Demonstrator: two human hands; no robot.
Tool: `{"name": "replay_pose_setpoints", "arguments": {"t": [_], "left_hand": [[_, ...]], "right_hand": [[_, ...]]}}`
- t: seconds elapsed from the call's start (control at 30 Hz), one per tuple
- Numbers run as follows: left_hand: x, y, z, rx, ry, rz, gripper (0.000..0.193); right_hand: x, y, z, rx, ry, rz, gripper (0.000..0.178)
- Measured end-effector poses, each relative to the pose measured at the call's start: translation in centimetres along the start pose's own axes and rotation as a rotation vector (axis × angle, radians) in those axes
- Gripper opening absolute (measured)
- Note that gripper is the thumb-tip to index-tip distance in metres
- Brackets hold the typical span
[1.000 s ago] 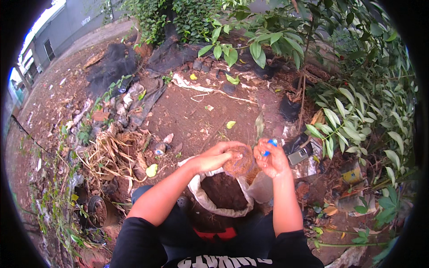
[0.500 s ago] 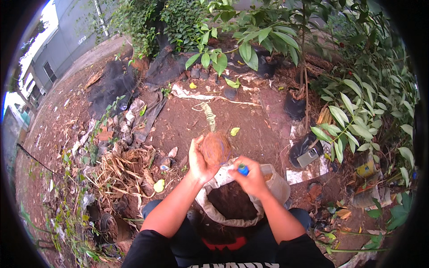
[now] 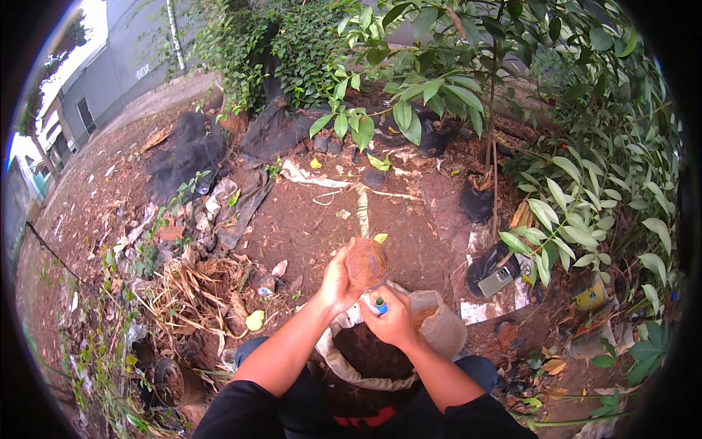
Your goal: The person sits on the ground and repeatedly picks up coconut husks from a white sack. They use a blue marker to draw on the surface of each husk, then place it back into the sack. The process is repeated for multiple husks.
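My left hand (image 3: 338, 282) is closed around the left side of a round, brown, fibrous ball (image 3: 368, 265), with thin bluish lines on its surface. A pale green, ridged, stem-like length (image 3: 362, 208) rises from the top of the ball. Just below it, my right hand (image 3: 393, 320) grips a small blue cylinder (image 3: 380, 307) with a greenish end, which looks like a spool of thread. Most of the cylinder is hidden by the fingers. Beneath both hands, an open whitish sack (image 3: 333, 358) holds dark soil (image 3: 365, 347).
Behind the sack's right side stands a pale bag (image 3: 444, 329). A phone (image 3: 497, 282) rests on a black plant bag to the right. Dry straw (image 3: 190, 289) lies on the left, black netting (image 3: 186, 157) farther back. Leafy branches (image 3: 556, 205) reach in from the right.
The ball and its stem have shifted slightly right and nearer, the stem now more upright. My right hand has moved left, closer to the ball, with the blue cylinder turned.
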State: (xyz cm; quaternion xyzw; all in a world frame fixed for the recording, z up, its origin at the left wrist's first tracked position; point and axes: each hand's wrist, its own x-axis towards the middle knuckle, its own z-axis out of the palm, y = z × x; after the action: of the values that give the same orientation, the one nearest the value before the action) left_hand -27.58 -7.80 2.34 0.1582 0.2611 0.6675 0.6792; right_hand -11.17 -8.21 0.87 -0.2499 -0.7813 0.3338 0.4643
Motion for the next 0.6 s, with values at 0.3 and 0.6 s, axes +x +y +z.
{"name": "replay_pose_setpoints", "arguments": {"t": [0.3, 0.6], "left_hand": [[-1.4, 0.2, 3.0, 0.182, -0.081, 0.142, 0.041], [-0.8, -0.5, 1.8, 0.163, 0.013, 0.135, 0.041]], "right_hand": [[1.1, 0.6, -1.9, -0.112, 0.061, -0.149, 0.025], [1.7, -1.2, -2.6, -0.013, -0.078, -0.105, 0.015]]}}
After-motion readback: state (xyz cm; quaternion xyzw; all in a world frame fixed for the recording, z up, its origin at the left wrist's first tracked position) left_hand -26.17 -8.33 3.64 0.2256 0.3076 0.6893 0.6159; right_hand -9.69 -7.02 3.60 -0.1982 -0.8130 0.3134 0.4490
